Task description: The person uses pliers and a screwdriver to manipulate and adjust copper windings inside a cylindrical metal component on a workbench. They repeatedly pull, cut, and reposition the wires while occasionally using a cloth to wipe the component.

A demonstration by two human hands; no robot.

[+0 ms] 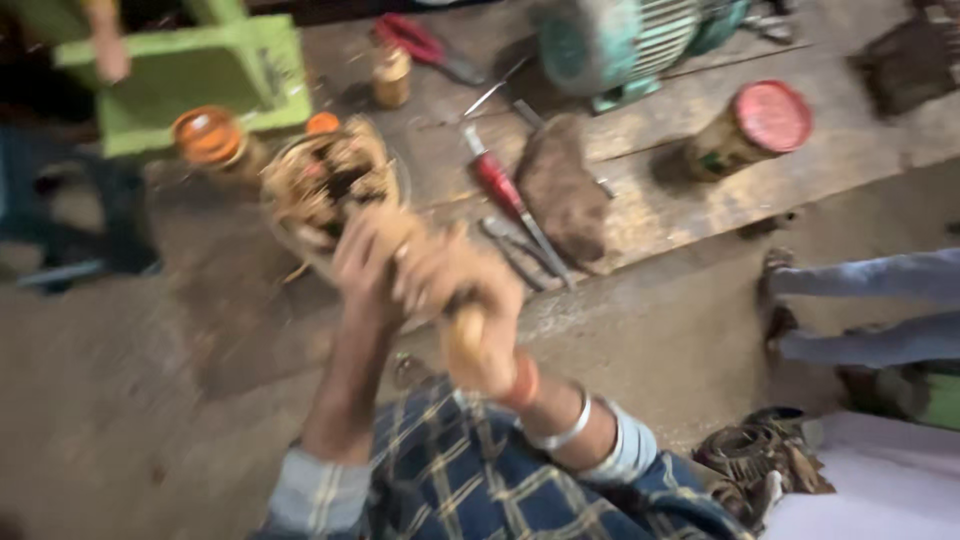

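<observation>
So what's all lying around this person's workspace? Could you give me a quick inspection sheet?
Surface: worn wooden platform over a dusty floor.
Job's things: round wound part with tangled strands, blurred; wooden handle.
Clutter: red-handled screwdriver, dark rag, red-lidded jar, small jar, red pliers, teal motor, green stand.
Hands: left hand at the wound part; right hand closed on the handle.
Cables: wire coils at lower right.
Surroundings: another person's legs at right.
</observation>
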